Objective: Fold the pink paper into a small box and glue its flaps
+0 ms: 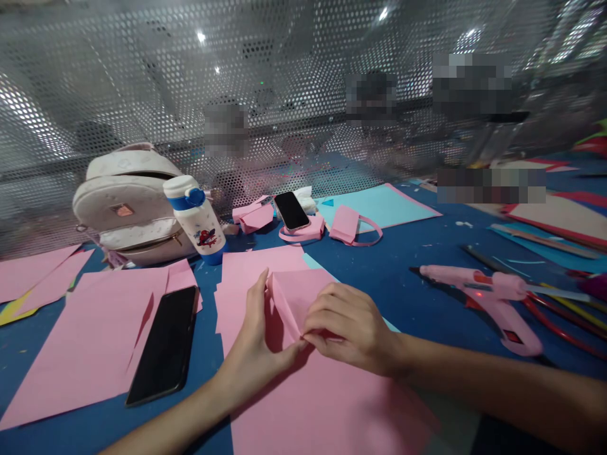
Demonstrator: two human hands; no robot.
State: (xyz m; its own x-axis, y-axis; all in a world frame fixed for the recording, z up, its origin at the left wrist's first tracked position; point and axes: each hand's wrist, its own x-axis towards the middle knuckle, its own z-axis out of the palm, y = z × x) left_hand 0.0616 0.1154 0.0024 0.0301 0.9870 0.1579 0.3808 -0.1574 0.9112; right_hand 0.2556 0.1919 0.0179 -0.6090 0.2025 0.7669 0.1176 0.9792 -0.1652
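A small folded piece of pink paper (303, 287) stands partly raised between my hands, one crease running down its left side. My left hand (258, 341) holds its left part, with a finger at the upper edge and the thumb by the lower corner. Closed around the right and lower part, my right hand (353, 325) pinches that corner between thumb and fingers. Beneath both hands lie large pink sheets (265, 417), with a strip of light blue paper (322, 262) showing at their right edge. My right fingers hide part of the fold.
A pink glue gun (478, 291) lies right; a black phone (165, 344) rests left by pink sheets (85, 341). Behind are a white backpack (128, 196), a bottle (196, 218), another phone (291, 210) and a small pink paper bag (346, 224), before a perforated metal screen (294, 82).
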